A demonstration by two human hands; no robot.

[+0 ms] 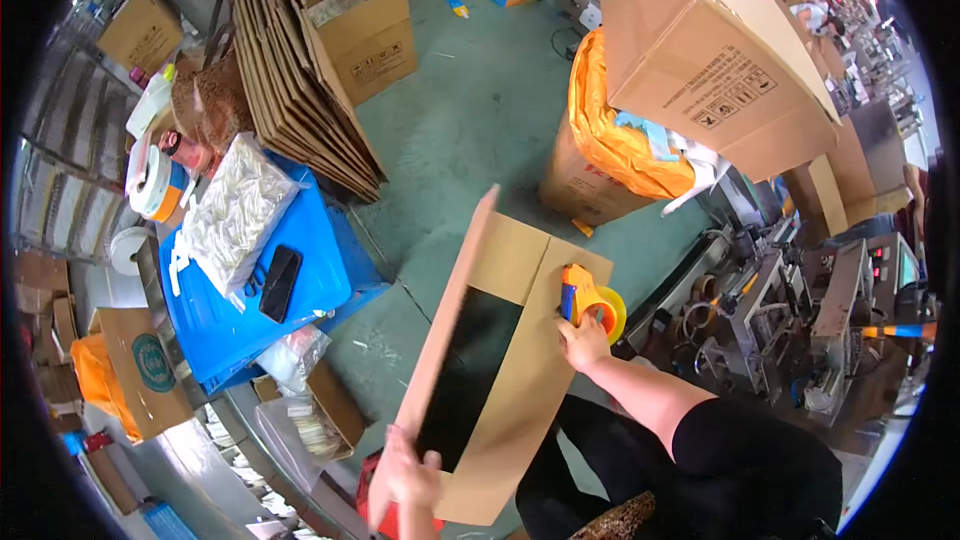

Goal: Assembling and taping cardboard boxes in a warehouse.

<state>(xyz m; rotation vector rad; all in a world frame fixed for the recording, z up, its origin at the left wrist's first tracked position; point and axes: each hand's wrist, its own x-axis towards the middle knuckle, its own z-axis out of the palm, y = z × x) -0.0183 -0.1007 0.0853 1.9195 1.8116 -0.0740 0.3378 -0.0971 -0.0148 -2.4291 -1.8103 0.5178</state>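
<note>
An open cardboard carton [511, 370] stands before me, its long side flaps spread and its inside dark. My left hand [411, 475] lies against the near end of the raised left flap [440, 325], fingers stretched out and thumb apart, slightly blurred. Above the right flap, my right hand [584, 342] is closed round the handle of an orange and blue tape dispenser [577, 290]. A yellow tape roll [612, 314] sits on the dispenser. The fingers behind the handle are partly hidden.
Left of the carton, a blue bin [335, 250] bears a phone [281, 283] and a bag of white pieces [240, 205]. Flattened cartons [300, 90] lean behind it. Ahead right stands an orange-lined carton [590, 165] beneath a large box [690, 60]; machinery [760, 320] fills the right.
</note>
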